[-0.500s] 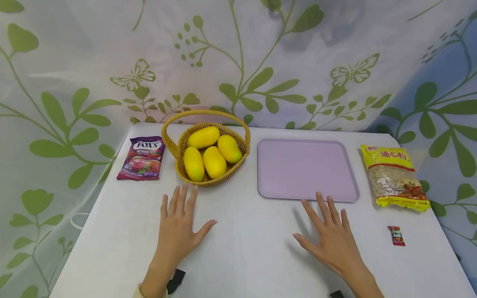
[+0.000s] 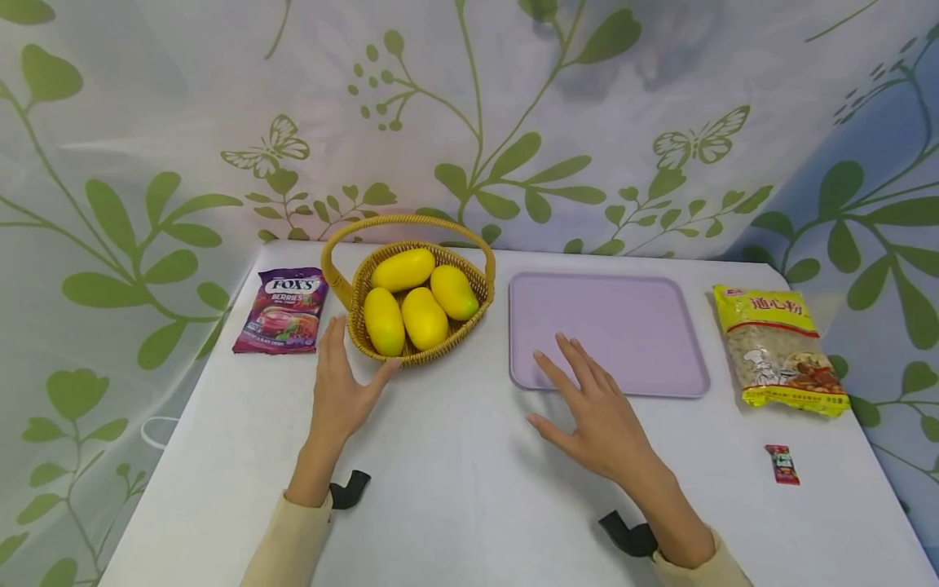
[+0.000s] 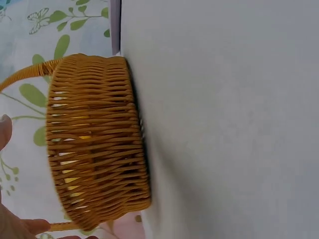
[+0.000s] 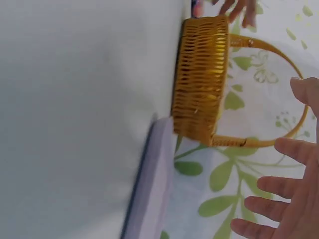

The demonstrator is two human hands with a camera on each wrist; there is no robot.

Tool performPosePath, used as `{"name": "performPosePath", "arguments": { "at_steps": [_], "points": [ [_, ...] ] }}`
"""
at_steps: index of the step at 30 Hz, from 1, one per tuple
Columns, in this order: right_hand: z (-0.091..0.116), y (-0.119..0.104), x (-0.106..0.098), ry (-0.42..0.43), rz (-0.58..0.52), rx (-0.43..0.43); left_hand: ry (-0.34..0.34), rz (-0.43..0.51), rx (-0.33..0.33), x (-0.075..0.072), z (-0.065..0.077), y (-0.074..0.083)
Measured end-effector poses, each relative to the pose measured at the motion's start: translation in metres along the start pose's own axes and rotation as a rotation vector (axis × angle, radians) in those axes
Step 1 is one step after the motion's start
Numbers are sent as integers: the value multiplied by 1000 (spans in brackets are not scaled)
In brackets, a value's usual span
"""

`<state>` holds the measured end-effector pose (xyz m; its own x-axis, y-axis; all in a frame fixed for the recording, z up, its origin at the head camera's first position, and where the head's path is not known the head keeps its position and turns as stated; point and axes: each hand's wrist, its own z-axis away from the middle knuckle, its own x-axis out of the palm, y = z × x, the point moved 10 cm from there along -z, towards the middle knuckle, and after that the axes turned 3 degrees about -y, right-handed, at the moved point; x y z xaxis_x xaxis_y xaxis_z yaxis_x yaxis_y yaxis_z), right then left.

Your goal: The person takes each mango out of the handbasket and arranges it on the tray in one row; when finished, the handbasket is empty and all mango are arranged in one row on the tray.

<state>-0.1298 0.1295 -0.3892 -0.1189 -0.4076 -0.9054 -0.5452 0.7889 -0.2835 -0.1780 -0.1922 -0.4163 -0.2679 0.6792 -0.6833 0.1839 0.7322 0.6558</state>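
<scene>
A woven basket (image 2: 438,354) with an arched handle holds several yellow mangoes (image 2: 425,319). My left hand (image 2: 339,395) is raised at the basket's front left side, fingers straight and thumb spread toward the front rim. In the left wrist view, a gap shows between its fingertips and the basket wall (image 3: 99,139); nothing is in its grasp. Over the front left edge of the lilac tray (image 2: 623,326) hovers my right hand (image 2: 597,420), fingers spread and holding nothing. The right wrist view has those fingers (image 4: 276,186) well apart from the basket (image 4: 202,74).
Left of the basket lies a purple candy bag (image 2: 282,311). A yellow pasta bag (image 2: 781,350) lies right of the tray, with a small wrapped candy (image 2: 782,465) in front of it. Patterned curtain (image 2: 513,98) closes off the back and both sides of the white table (image 2: 469,489).
Both hands have moved forward over the table. The left has come up beside the basket and turned its palm inward; the right has shifted left toward the tray's near left corner.
</scene>
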Motion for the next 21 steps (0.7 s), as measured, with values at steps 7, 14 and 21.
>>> {"name": "performPosePath", "arguments": {
  "at_steps": [7,14,21],
  "points": [
    [-51,-29,6,1,-146,-112,-35,183,-79,18,-11,-18],
    [-99,-41,28,-78,-265,-129,-16,293,-83,26,-10,-29],
    [-134,-55,44,-127,-282,-147,22,410,-31,13,-7,-10]
  ]
}}
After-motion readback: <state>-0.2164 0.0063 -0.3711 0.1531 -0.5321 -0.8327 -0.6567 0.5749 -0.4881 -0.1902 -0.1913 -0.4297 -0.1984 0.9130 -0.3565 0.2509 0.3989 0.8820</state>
